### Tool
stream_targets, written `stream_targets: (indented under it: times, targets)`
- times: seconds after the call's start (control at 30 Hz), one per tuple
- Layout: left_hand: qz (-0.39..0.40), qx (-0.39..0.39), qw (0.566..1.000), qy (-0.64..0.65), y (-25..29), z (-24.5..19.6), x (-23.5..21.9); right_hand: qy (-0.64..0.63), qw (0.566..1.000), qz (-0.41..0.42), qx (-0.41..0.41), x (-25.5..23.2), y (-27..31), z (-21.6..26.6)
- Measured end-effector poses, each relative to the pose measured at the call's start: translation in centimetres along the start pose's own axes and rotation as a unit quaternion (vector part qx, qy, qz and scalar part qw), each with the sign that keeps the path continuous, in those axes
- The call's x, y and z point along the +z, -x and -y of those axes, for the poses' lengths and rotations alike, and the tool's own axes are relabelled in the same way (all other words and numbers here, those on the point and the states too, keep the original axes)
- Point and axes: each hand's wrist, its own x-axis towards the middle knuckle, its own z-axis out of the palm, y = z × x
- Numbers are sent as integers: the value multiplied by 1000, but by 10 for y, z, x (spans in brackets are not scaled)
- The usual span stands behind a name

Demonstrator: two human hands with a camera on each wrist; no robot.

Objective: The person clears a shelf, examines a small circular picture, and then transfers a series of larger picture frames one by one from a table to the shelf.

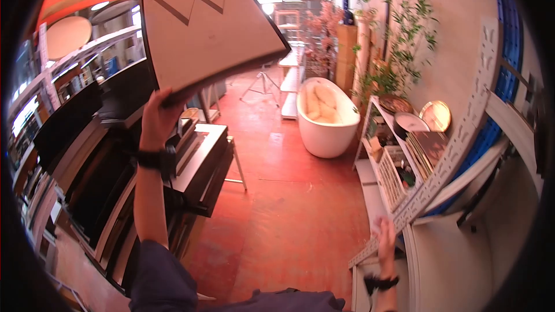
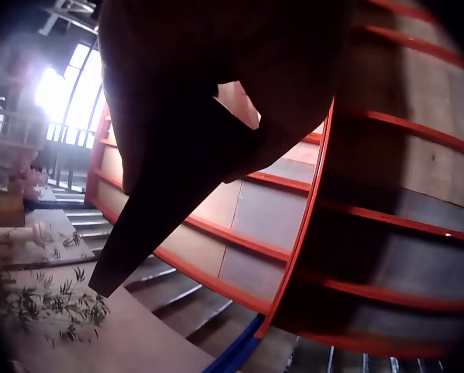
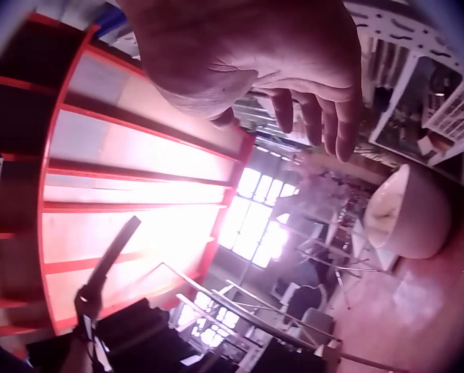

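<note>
My left hand [image 1: 156,120] is raised at the left of the head view and grips the lower left corner of a framed picture [image 1: 211,37]. The picture is pale with a dark frame and a large "W". It tilts in the air. Seen edge-on in the left wrist view, the picture [image 2: 142,221] is a dark bar running down from the shadowed left hand [image 2: 208,70]. Low on the right side, my right hand [image 1: 384,241] hangs near a white slotted shelf post with nothing in it. In the right wrist view the fingers [image 3: 309,116] are loosely extended.
Dark boards and frames [image 1: 81,162] stand in a rack at left, beside a white-topped table [image 1: 202,153]. A white bathtub [image 1: 328,136] stands ahead on the red floor. Shelves at right hold a wire basket [image 1: 393,176] and plates, with leafy plants [image 1: 404,40] behind.
</note>
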Motion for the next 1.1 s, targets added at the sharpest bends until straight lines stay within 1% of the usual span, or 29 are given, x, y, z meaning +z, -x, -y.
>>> stream_targets:
  times: [0.03, 0.07, 0.13, 0.2, 0.27, 0.33, 0.37, 0.4, 0.43, 0.47, 0.5, 0.53, 0.6, 0.63, 0.7, 0.8, 0.87, 0.93, 1.0, 1.03, 1.1]
  targets:
    - [8, -16, 999, 26, 19, 20, 8, -25, 999, 35, -25, 3, -16, 27]
    - [17, -32, 998, 54, 40, 39, 17, -38, 997, 52, -38, 6, -31, 51]
    - [-12, -110, 988, 108, 84, 74, 44, -69, 988, 123, -61, 13, -60, 97]
    - [9, -131, 985, 113, 128, 109, 67, -118, 977, 179, -6, 15, -80, 127]
    - [-12, -217, 967, 130, 173, 140, 83, -165, 959, 213, 85, 13, -94, 140]
    - [53, -273, 953, 124, 209, 163, 98, -146, 942, 281, 108, 9, -84, 148]
    - [84, -300, 940, 138, 223, 175, 102, -173, 952, 251, 42, 23, -63, 154]
    - [115, -324, 927, 152, 235, 188, 103, -173, 958, 225, 35, 15, -44, 144]
    - [137, -350, 916, 143, 248, 198, 98, -196, 970, 124, 71, 9, -23, 128]
    - [157, -375, 903, 138, 262, 208, 95, -216, 970, 23, 108, 2, -3, 111]
    - [179, -408, 888, 116, 271, 210, 97, -115, 990, -48, 68, -10, 15, 87]
    - [184, -455, 868, 72, 276, 203, 105, -10, 992, -118, 32, -24, 33, 64]
    - [273, -488, 829, 13, 288, 215, 103, 18, 986, -168, 9, -34, 70, 41]
    - [304, -479, 824, 1, 296, 222, 102, 22, 982, -190, 8, -38, 86, 37]
    - [349, -475, 808, -6, 300, 233, 112, 43, 961, -272, 24, -44, 114, 32]
    - [408, -491, 770, 11, 302, 243, 140, 47, 940, -336, 28, -71, 145, 28]
    - [438, -467, 768, 15, 309, 257, 162, 45, 930, -365, 27, -88, 157, 40]
    - [453, -449, 769, 46, 313, 265, 193, 42, 922, -385, 22, -112, 161, 50]
    - [450, -481, 746, 97, 323, 282, 220, 99, 901, -421, -11, -146, 161, 45]
    - [456, -458, 755, 112, 327, 291, 234, 101, 900, -425, -10, -163, 160, 45]
    - [478, -403, 775, 94, 332, 310, 261, 107, 899, -423, -39, -191, 154, 50]
